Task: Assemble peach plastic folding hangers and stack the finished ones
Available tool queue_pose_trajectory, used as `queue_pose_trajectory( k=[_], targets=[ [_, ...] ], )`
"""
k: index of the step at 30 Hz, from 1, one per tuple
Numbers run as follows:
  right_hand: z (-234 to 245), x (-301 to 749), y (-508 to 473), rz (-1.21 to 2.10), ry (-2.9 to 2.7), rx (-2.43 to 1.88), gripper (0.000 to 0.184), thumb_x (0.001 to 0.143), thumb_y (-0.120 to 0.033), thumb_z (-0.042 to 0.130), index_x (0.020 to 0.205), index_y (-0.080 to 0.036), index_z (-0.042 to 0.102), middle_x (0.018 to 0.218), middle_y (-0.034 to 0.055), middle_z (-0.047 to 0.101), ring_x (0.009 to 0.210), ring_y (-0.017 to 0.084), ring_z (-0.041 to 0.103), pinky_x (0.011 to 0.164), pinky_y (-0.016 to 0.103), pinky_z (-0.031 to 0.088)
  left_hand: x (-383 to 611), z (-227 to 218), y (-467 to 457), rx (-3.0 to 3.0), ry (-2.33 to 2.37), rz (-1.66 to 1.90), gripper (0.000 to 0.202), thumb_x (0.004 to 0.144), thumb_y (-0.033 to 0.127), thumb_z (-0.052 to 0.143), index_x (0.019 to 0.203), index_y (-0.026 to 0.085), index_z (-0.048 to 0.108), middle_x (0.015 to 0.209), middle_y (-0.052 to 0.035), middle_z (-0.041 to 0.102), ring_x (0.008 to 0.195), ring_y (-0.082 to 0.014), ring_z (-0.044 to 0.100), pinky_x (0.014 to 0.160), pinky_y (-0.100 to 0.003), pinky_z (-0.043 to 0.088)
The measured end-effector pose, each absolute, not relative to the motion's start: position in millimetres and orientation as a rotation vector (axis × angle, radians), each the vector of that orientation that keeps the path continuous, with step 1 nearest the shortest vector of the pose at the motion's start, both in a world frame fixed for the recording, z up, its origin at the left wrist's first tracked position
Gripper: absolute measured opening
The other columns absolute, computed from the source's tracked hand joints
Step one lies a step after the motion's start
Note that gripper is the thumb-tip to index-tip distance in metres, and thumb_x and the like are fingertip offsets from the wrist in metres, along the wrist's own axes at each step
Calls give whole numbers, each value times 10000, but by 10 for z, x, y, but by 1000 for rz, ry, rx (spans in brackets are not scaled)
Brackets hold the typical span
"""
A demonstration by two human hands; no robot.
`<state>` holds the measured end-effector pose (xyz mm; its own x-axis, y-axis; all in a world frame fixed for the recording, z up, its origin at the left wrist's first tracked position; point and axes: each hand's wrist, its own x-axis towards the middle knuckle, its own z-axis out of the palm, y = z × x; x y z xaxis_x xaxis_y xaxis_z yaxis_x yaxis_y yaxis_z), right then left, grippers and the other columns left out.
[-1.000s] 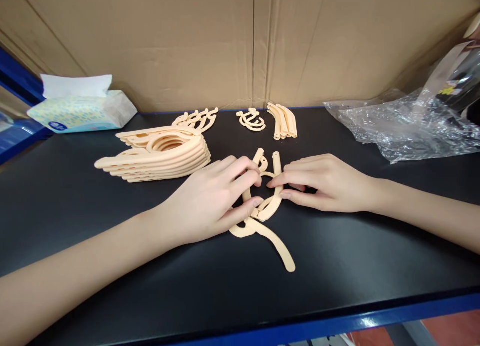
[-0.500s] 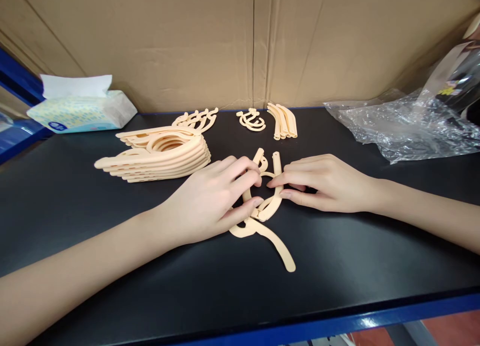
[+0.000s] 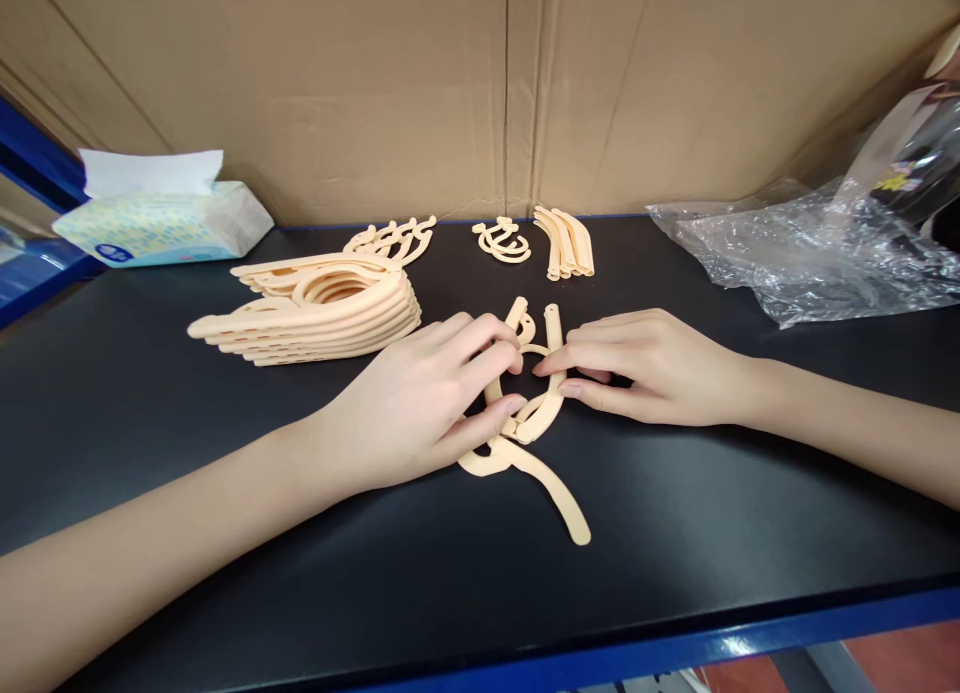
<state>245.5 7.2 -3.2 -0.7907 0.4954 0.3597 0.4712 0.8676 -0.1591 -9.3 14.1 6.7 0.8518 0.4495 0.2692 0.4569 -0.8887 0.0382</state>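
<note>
A cluster of peach plastic hanger parts [image 3: 537, 418] lies in the middle of the black table [image 3: 225, 513], with one curved arm [image 3: 559, 498] sticking out toward me. My left hand [image 3: 420, 398] rests on the cluster's left side, thumb and fingers pinched on a curved piece. My right hand [image 3: 652, 363] meets it from the right, fingertips pressed on another curved piece. The fingertips of both hands nearly touch above the parts.
A stack of assembled peach hangers [image 3: 315, 308] lies to the left. Loose hooks [image 3: 394, 238], a small hook piece [image 3: 502, 241] and a bundle of curved arms [image 3: 566, 241] sit by the cardboard wall. A tissue pack [image 3: 161, 218] is far left, crumpled clear plastic [image 3: 810, 248] far right.
</note>
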Motion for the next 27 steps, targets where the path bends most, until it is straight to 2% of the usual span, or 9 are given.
queue_pose_trajectory(
  k=[27],
  targets=[
    [-22, 2453, 65, 91, -2659, -739, 251, 1010, -300, 461, 1112, -174, 653, 927, 38, 734, 722, 131, 644, 655, 250, 453, -87, 73, 142, -2998, -721, -431, 280, 1009, 337, 420, 1044, 126, 600, 1124, -113, 616, 881, -222, 589, 726, -347, 485]
  ],
)
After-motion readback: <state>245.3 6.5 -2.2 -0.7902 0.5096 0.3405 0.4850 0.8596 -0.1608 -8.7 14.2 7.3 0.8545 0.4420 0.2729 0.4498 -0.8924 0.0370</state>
